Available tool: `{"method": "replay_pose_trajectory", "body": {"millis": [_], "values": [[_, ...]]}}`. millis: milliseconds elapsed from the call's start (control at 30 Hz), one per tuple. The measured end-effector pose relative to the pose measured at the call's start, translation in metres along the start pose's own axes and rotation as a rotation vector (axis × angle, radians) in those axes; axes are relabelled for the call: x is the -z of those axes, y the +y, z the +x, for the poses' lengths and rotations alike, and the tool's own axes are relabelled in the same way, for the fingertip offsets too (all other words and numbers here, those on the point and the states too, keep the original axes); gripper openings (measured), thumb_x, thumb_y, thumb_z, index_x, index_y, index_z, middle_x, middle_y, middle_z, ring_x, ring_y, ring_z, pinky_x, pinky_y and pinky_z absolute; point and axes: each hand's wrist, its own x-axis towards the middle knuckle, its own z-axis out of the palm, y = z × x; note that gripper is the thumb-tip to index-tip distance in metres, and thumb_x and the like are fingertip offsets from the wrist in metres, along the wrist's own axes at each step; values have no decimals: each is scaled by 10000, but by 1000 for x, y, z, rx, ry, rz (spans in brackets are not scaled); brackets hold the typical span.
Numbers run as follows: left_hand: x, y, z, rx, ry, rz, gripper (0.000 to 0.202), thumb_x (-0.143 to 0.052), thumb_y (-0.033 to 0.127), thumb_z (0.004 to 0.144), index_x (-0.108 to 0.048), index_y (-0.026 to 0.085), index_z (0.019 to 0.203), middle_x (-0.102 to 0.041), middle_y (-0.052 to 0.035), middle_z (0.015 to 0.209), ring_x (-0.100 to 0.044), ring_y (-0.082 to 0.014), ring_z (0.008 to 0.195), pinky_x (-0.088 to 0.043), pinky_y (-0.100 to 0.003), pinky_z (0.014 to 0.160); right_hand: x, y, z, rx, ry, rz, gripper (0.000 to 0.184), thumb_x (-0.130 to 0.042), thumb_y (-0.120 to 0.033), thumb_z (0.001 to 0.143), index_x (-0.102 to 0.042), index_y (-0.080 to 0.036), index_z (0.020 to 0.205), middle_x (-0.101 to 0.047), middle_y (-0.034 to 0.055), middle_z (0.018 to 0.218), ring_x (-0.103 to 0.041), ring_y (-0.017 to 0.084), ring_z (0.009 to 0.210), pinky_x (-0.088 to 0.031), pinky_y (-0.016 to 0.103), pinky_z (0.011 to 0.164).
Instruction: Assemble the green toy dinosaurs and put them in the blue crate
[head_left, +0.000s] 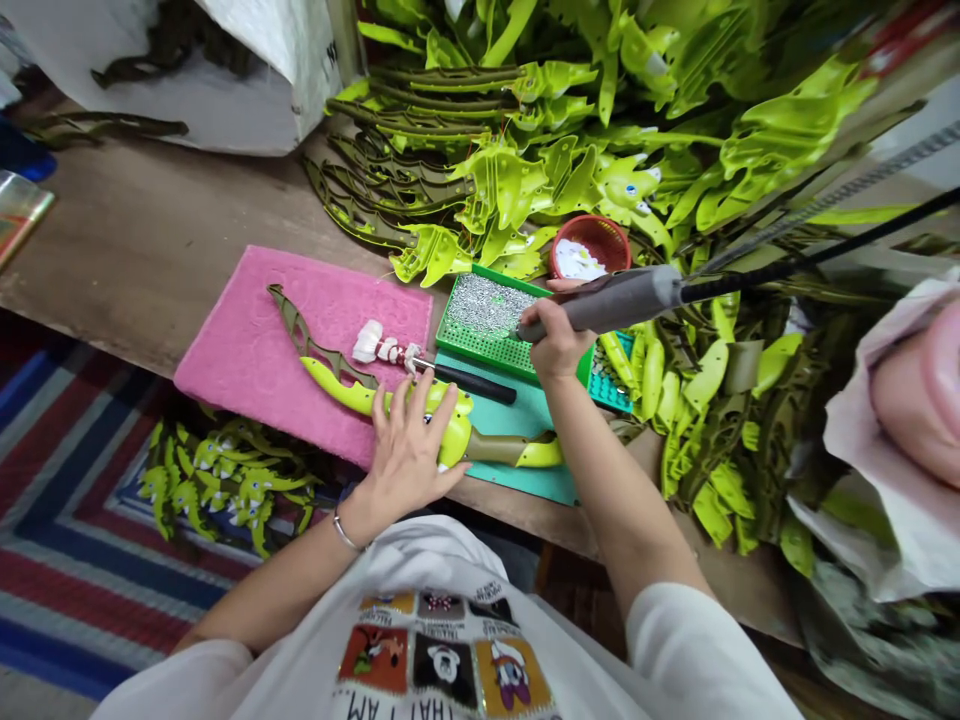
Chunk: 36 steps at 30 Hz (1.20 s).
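worn wooden workbench (142, 230) is holding a pink towel (247, 340) and a teal mat (525, 440), with heaps of lime-green and olive plastic pieces (570, 130) crowding its far side and a striped rug (82, 540) lying below its edge. the person's left hand (409, 460) is resting open, fingers spread, on a lime-green and olive plastic piece (454, 445), which is lying across the towel and the mat. the right hand (555, 340) is clenching a grey pen-shaped tool (619, 300) trailing a black cord (787, 255), its tip reaching the edge of a green tray of silver beads (469, 345). a black-handled tool (472, 382) is lying beside the piece, and a red bowl (589, 245) is sitting just behind the tray.
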Motion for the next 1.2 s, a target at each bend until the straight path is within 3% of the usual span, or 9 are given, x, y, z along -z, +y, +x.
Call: {"method": "replay_pose_trajectory", "body": {"millis": [300,433,533,633,800,1033,1200], "values": [[0,6,-1,22,-38,12,929,-789,587,706,-469,167,1470,-317,-264,1581,-282,-477,1457,-162,-710,1150,-5,-1,1,-11,-68,28,285,-730,-412,658,-558,-217,774,-522,-80,445,-506,115,383,-442,263,446],[-9,26,0,-70,-16,26,696,-716,502,830,-535,155,1406,-375,-241,1562,-302,-435,1470,-154,-746,1144,-7,-3,4,-9,-88,8,318,-740,-452,656,-568,-221,792,-523,-86,459,-504,111,382,-446,269,447],[-19,39,1,-143,-81,29,512,-642,416,912,-582,145,1342,-517,-199,1474,-333,-389,1469,-136,-761,1155,-1,-21,-3,20,-50,-19,328,-732,-481,693,-571,-220,809,-516,-81,483,-514,113,405,-465,281,477],[-27,44,3,-157,-137,51,464,-607,369,944,-574,136,1344,-579,-171,1422,-296,-384,1487,-149,-783,1147,17,-53,-26,56,-59,16,288,-727,-460,740,-582,-231,839,-519,-76,515,-530,122,427,-471,288,481],[-33,40,5,-173,-166,94,444,-578,421,963,-580,191,1343,-577,-114,1438,-271,-359,1501,-167,-763,1166,55,-93,-76,63,-229,150,173,-690,-259,791,-643,-266,957,-588,-71,552,-553,136,439,-492,303,477],[-36,40,3,-186,-128,139,479,-556,455,970,-565,179,1361,-587,-117,1425,-259,-353,1506,-124,-750,1182,73,-81,-97,-19,-176,96,166,-691,-277,800,-620,-261,949,-601,-71,552,-559,141,449,-486,311,484],[-35,41,4,-201,-125,152,492,-578,414,966,-554,129,1366,-590,-134,1418,-268,-362,1500,-179,-731,1186,77,-69,-98,-81,-313,73,145,-683,-248,832,-566,-259,917,-609,-64,596,-586,138,497,-475,294,490]]}}
